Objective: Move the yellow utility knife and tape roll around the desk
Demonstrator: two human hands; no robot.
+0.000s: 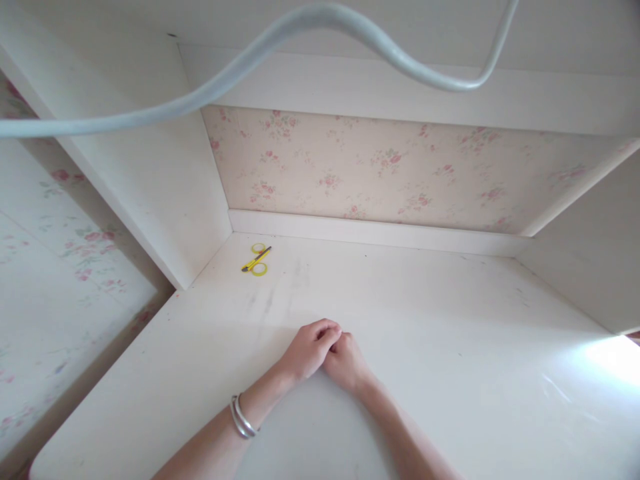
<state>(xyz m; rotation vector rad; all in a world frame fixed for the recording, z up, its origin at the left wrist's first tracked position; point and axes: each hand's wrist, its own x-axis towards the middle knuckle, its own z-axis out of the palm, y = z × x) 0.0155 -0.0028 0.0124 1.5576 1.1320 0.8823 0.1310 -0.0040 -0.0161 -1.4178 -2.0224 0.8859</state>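
Note:
My left hand (311, 347), with silver bangles (243, 417) on the wrist, rests on the white desk with its fingers curled in. It meets my right hand (347, 361), and the two are clasped together near the middle of the desk. The right hand's fingers are folded and partly hidden behind the left. No object shows in either one. Farther back on the left lies a yellow utility knife (257, 259), set at a slant between two small yellow tape rolls, one behind (258, 249) and one in front (259, 269).
The white desk (425, 320) has a low ledge (375, 228) at its back. White side panels stand at left (165, 160) and right (590, 253). A pale cable (320, 17) hangs across the upper view. Floral wallpaper (350, 167) covers the wall behind.

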